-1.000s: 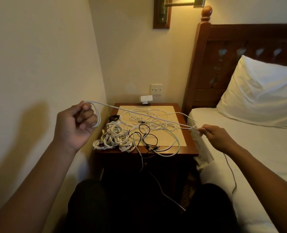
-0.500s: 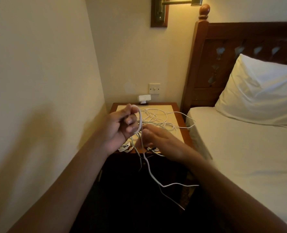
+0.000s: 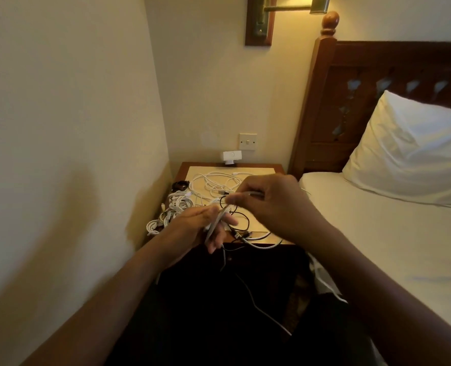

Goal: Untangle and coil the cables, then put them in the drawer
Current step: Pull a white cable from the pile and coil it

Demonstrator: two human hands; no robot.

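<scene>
Left flank: cream plaster wall [image 3: 73, 128], just beside small dark wooden table with pale inset top [image 3: 265, 170]. Right flank: white-sheeted bed [image 3: 377, 233], likewise. Table left half: heap of tangled white cables [image 3: 178, 204]. Centre: loose white cable loops [image 3: 213, 180], thin black cable [image 3: 246, 223]. Rear edge: white boxy plug [image 3: 232, 155]. Bare patch: rear right of top. Front edge: left hand [image 3: 200, 229], right hand [image 3: 271, 204], both holding thin white cord [image 3: 213, 226].

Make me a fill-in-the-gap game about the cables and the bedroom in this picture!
1. The left hand and the right hand both hold a cable whose colour is ____.
2. The pillow lies on the ____.
3. The light switch is fixed to the ____.
Missing words: white; bed; wall.
</scene>
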